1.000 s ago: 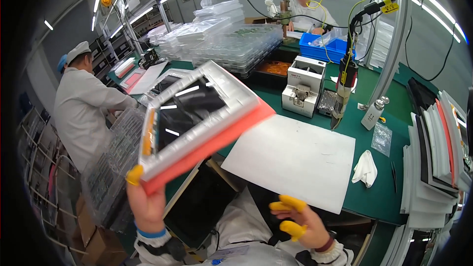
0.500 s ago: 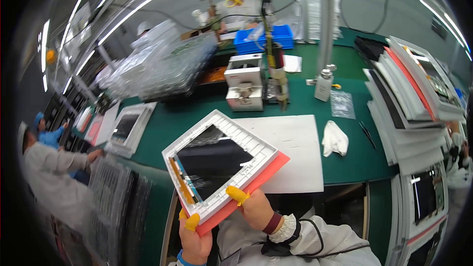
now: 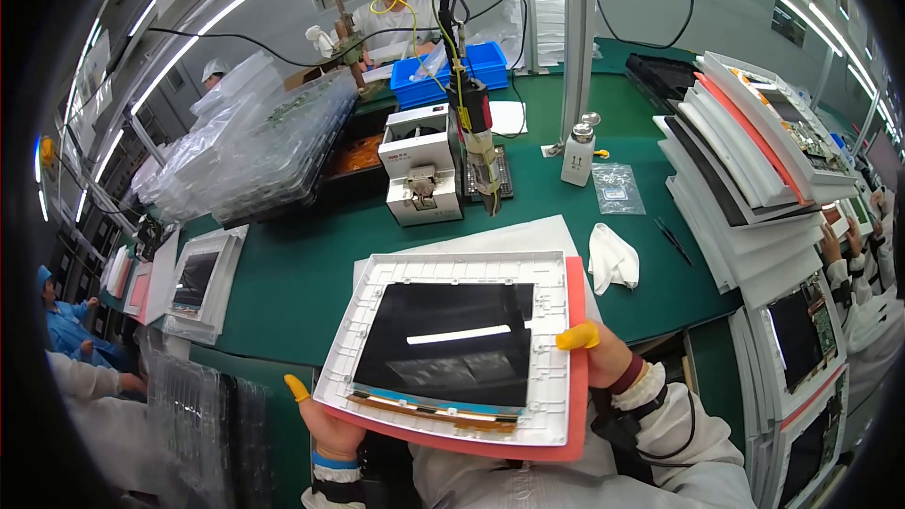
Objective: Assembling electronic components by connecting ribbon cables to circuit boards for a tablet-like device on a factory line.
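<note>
Front and centre, a white plastic frame (image 3: 443, 268) with a dark display panel (image 3: 452, 344) set into it lay face-up over a red-pink sheet (image 3: 577, 358), the pair held low above the near edge of the green workbench (image 3: 302, 273). And there was the right hand (image 3: 608, 358), grasping firmly: its thumb, in a yellow finger cot (image 3: 578, 336), pressed on the frame's right rim while the other fingers went out of sight underneath. Over to the left hand (image 3: 330, 432), tucked under the lower-left corner, its capped thumb standing up clear of the frame; its fingers were hidden behind the sheet, so whether they gripped or merely propped could not be told. A blue and brown strip (image 3: 434, 407) ran along the display's near side, and a bright streak of light crossed the glass.

Behind it all, a white board (image 3: 509, 234) lay partly covered from view. Beyond that, a boxy white machine (image 3: 419, 170) stood just beside a hanging corded tool (image 3: 481, 155). Off to the right came a white bottle (image 3: 577, 158), a clear bag (image 3: 617, 188), a crumpled white cloth (image 3: 613, 257) and dark tweezers (image 3: 674, 240), all near a tall, leaning stack of sheets and framed panels (image 3: 731, 155).
</note>
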The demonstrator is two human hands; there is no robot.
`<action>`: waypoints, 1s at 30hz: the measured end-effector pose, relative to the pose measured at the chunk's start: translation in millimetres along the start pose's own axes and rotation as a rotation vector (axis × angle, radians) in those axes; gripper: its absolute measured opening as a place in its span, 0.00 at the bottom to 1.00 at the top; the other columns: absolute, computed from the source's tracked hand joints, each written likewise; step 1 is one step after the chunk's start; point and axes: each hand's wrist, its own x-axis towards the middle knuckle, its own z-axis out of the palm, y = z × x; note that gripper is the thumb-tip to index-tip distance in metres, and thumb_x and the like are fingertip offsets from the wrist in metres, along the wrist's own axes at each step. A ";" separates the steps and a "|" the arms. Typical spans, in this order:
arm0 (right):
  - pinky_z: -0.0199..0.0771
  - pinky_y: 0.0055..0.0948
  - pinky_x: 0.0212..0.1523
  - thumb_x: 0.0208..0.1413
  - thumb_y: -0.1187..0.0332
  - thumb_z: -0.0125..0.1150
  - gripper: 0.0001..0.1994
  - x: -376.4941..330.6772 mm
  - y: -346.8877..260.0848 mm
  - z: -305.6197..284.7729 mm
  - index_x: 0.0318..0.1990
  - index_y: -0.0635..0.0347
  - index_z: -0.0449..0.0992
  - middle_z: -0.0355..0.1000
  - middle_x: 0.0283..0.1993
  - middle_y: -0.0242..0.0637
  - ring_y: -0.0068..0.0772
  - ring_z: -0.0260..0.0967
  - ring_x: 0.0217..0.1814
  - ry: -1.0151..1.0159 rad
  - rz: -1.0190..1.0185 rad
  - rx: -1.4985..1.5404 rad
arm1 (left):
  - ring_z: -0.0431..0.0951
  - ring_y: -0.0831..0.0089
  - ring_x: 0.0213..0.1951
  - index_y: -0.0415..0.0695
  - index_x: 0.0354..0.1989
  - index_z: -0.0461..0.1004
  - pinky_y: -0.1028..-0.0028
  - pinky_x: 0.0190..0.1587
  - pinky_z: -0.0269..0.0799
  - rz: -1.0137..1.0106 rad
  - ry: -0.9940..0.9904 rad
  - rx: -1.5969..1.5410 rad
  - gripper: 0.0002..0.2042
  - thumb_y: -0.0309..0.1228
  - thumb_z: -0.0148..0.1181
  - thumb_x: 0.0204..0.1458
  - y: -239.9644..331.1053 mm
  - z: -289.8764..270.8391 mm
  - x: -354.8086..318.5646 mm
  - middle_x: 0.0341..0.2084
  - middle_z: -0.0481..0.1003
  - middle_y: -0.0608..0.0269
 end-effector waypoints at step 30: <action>0.70 0.37 0.38 0.52 0.68 0.64 0.14 53.9 -65.2 -9.8 0.26 0.68 0.66 0.68 0.55 0.61 0.52 0.72 0.41 0.484 -0.149 -1.682 | 0.75 0.74 0.45 0.35 0.56 0.66 0.76 0.49 0.71 -0.234 0.285 0.831 0.15 0.26 0.47 0.61 3.2 29.8 87.2 0.44 0.74 0.59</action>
